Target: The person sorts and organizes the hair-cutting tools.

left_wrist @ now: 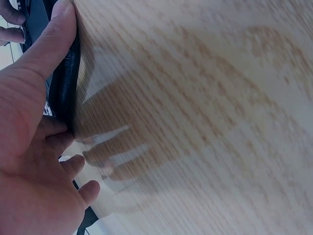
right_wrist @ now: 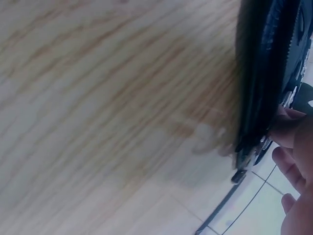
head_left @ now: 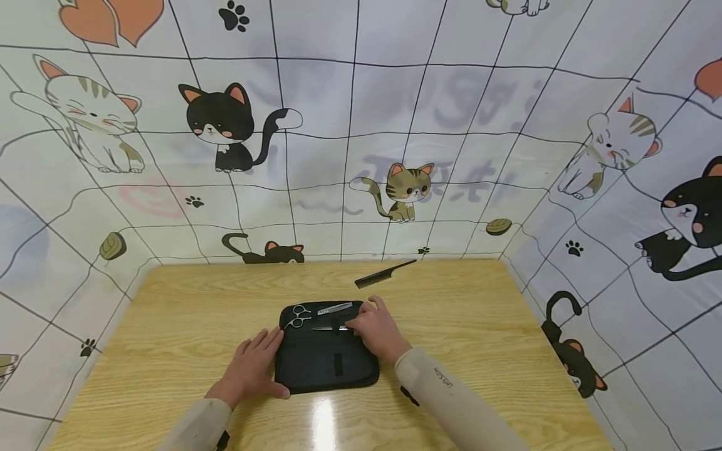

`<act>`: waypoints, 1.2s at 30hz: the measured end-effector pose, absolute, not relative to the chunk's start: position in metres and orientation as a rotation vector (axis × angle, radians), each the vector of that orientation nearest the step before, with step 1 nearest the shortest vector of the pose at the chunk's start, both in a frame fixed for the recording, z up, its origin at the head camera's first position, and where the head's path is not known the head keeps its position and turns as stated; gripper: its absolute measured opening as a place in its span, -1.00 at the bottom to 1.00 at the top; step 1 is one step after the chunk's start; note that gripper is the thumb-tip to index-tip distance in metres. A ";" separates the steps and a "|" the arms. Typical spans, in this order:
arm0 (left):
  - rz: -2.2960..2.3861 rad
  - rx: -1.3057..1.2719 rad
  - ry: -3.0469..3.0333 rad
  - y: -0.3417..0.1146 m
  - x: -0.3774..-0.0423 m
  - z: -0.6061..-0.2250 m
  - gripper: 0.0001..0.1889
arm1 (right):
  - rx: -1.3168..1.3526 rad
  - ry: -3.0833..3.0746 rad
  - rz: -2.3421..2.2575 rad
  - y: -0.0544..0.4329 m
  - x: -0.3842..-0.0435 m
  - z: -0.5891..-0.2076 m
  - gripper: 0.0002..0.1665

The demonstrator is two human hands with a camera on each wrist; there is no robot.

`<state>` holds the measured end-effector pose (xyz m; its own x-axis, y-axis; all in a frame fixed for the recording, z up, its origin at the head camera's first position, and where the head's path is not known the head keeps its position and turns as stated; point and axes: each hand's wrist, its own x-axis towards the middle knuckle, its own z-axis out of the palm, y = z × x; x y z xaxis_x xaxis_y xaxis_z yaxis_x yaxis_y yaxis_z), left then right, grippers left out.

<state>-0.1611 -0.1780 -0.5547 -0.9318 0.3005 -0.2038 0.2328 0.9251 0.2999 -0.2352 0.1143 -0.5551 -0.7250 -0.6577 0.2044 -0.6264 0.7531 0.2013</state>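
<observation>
Your left hand (head_left: 254, 363), fingers extended, touches the black case's (head_left: 307, 362) left edge; your right hand (head_left: 375, 327) pinches a silver tool (head_left: 323, 329) on it.

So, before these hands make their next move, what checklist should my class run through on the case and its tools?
1. Black case resting on the wooden table: ok.
2. Left hand on the case: ok, it touches the left edge.
3. Ringed scissors inside the case: ok, at its upper left.
4. Comb inside the case: not ok, it lies on the table beyond.
5. Right hand gripping the lower silver tool: cannot tell; fingers are at its right end, but the grip is unclear.
</observation>
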 end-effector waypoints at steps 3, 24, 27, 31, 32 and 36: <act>0.399 0.400 2.838 -0.178 -0.161 -0.555 0.33 | 1.017 -2.702 -0.203 0.113 -0.233 -0.553 -0.68; 0.454 0.432 2.848 -0.179 -0.162 -0.551 0.32 | 1.022 -2.636 -0.265 0.106 -0.233 -0.558 -0.61; 0.462 0.439 2.846 -0.179 -0.162 -0.550 0.32 | 1.030 -2.637 -0.253 0.106 -0.234 -0.557 -0.61; 0.453 0.439 2.852 -0.178 -0.161 -0.550 0.31 | 1.076 -2.611 -0.216 0.110 -0.237 -0.556 -0.62; 0.447 0.440 2.853 -0.178 -0.161 -0.549 0.31 | 1.087 -2.608 -0.202 0.112 -0.238 -0.555 -0.62; 0.427 0.443 2.854 -0.177 -0.161 -0.549 0.31 | 1.091 -2.618 -0.178 0.119 -0.241 -0.551 -0.68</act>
<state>-0.1609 -0.1768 -0.5490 -0.9300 0.3251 -0.1716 0.2607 0.9123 0.3158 -0.2412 0.1194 -0.5512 -0.6670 -0.7102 0.2252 -0.6733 0.7040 0.2260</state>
